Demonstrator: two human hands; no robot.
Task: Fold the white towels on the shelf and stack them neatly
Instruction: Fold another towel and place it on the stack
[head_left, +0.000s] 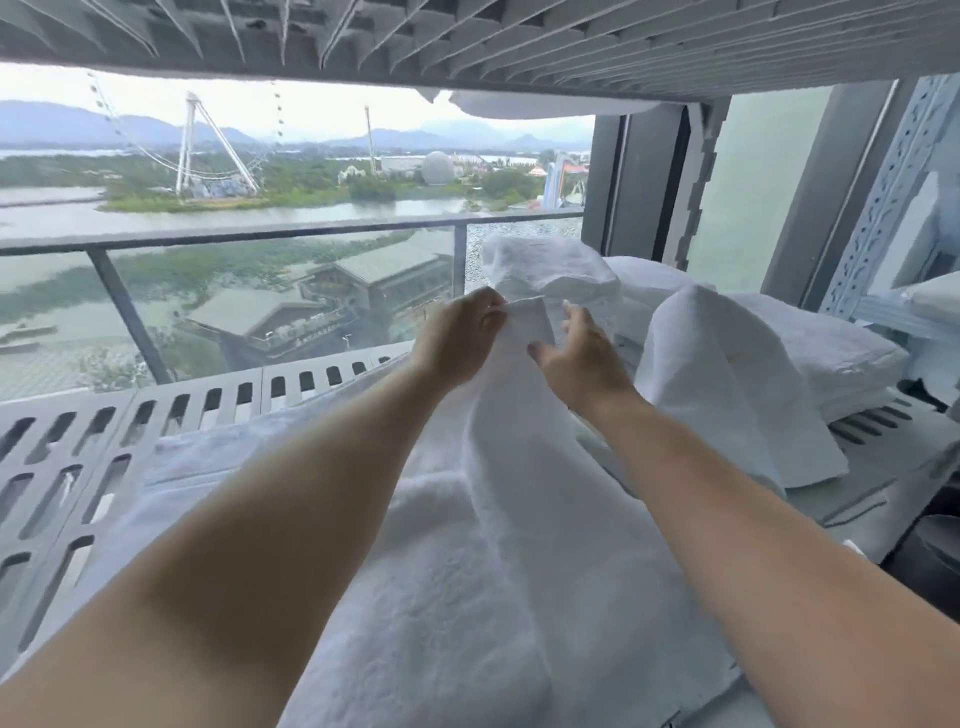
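Below the left hand grip, the towel drapes; right hand touches it.

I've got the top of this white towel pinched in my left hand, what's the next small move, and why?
Probably pinch the free top corner with the right hand and draw the hands apart. Only the left hand grips the towel; the right hand's fingers look open beside it, and the cloth hangs bunched in a narrow ridge, too crumpled to fold.
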